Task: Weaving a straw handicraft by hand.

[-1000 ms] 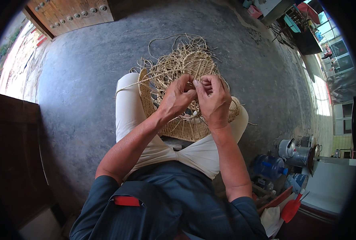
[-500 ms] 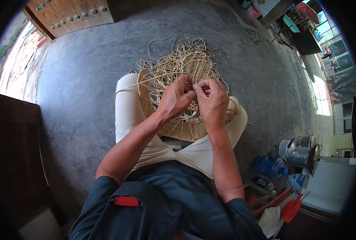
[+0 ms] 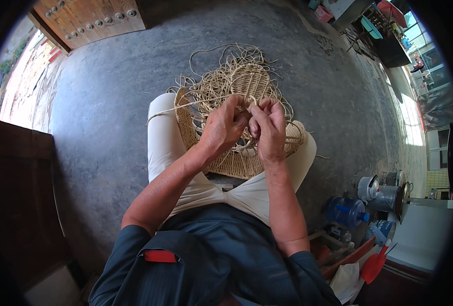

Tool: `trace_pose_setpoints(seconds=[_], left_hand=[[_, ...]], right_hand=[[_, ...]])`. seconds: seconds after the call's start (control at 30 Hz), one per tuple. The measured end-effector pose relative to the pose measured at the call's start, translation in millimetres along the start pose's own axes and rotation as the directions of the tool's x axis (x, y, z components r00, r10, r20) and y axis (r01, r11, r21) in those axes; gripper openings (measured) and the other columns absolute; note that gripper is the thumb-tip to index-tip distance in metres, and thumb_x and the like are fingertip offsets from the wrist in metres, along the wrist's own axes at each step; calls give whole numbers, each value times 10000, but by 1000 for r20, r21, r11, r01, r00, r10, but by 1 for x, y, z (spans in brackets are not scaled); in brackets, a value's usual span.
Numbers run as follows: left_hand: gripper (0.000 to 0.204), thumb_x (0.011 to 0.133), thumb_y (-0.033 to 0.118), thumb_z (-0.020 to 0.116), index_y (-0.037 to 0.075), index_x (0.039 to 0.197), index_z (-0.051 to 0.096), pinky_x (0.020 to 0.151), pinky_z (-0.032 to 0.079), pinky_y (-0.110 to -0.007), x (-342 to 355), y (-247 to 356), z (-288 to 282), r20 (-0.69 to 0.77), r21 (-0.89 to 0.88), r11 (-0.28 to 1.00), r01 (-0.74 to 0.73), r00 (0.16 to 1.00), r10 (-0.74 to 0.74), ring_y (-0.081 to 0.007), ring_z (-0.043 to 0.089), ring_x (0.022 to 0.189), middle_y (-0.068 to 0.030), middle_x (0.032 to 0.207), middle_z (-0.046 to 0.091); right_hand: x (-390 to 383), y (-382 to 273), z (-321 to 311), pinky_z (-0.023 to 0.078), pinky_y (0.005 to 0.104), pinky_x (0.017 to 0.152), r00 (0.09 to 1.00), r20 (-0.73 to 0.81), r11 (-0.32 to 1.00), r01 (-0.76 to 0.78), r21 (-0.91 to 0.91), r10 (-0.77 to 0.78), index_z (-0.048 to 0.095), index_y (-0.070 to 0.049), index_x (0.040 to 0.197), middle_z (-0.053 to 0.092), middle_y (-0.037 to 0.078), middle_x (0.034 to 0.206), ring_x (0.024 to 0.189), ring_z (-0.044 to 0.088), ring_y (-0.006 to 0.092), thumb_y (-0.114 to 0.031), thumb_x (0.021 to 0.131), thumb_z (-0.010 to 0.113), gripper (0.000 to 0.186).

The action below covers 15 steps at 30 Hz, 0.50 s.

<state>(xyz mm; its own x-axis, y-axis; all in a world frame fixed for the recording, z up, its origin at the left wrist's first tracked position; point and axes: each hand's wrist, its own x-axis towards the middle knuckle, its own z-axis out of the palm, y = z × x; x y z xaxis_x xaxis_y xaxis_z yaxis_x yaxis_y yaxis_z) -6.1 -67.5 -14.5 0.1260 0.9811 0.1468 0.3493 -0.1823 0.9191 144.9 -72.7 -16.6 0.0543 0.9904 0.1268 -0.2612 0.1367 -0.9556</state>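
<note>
Between my knees rests a woven straw-coloured piece, its curved band [image 3: 235, 167] spanning from one thigh to the other. A rounded woven panel [image 3: 250, 79] lies beyond it, among a tangle of loose cord [image 3: 214, 84]. My left hand [image 3: 225, 122] is closed in a pinch on the cord, with one strand running from it leftward over my left knee. Right beside it, my right hand [image 3: 268, 127] also pinches the cord, where a small loop shows at the fingertips. The fingers hide part of the weave below.
Grey concrete floor [image 3: 109, 102] surrounds me. A studded wooden door [image 3: 91, 23] stands at the far left, a dark wooden cabinet [image 3: 17, 188] at the left. On the right are a blue water jug [image 3: 344, 211], a kettle [image 3: 367, 187] and a red scoop-like thing [image 3: 372, 268].
My right hand has turned and its fingers have curled in closer to the left hand. A cord loop now shows above the fingertips. The left hand stays nearly in place.
</note>
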Motion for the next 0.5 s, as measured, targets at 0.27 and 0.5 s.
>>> trace_pose_setpoints(seconds=[0.27, 0.5], left_hand=[[350, 933, -5, 694, 47, 1278, 674, 888, 577, -449, -3, -16, 4, -54, 449, 770, -453, 847, 529, -333, 675, 1039, -133, 1180, 653], [349, 898, -9, 690, 43, 1243, 682, 919, 565, -414, 11, -14, 11, 141, 518, 655, -551, 810, 570, -309, 648, 1077, -117, 1146, 643]], right_hand=[[-10, -49, -71, 350, 188, 583, 998, 29, 998, -59, -33, 60, 527, -69, 1186, 552, -14, 858, 704, 474, 36, -81, 1044, 630, 176], [9, -155, -141, 431, 222, 689, 953, -22, 945, 304, 120, -303, 535, -59, 1251, 622, 71, 1035, 827, 592, 85, -87, 1009, 647, 268]])
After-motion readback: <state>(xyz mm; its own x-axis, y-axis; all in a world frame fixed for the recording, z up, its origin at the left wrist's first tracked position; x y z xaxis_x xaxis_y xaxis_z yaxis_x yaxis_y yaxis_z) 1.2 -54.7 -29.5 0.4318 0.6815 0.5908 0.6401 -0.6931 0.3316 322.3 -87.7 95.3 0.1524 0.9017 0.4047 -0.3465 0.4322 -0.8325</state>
